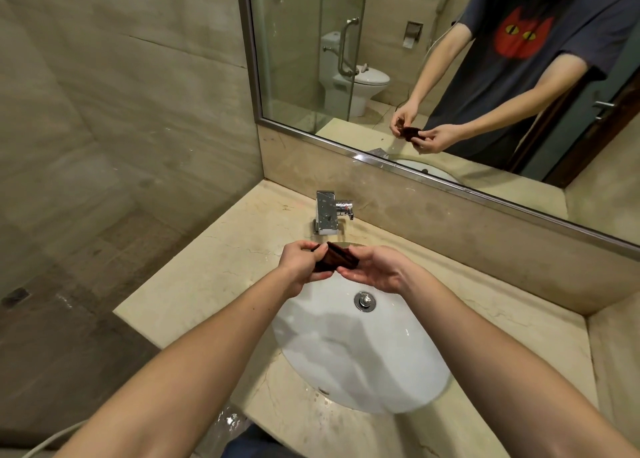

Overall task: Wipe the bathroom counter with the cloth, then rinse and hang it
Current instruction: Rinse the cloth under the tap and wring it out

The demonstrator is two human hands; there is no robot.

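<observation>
Left of centre, my left hand (304,265) has its grip pinched shut on one end of the small dark brown folded cloth (336,257), thumb under and fingers over. The cloth sits just above the middle of the frame, stretched between both hands, held up over the far rim of the white oval sink basin (363,360) and just in front of the square chrome tap (327,213). No water shows running from the spout, and the basin looks mostly dry, with only a sheen of droplets on the beige marble worktop (207,277) near the rim.

Moving right, my right hand (375,268) is cupped palm up, its grip closed on the other end of the cloth at the fingertips. Below it sits the round chrome drain plug (364,301). In the large wall mirror (450,59) at the upper right, the reflection shows both hands bunching the same cloth.

My read: this is either the folding before the wipe or the gap between wiping and rinsing; I can't tell which for certain. If it's the rinse, the next move calls for one hand freeing itself to reach the tap's lever (344,208) while the other keeps the cloth under the spout.
</observation>
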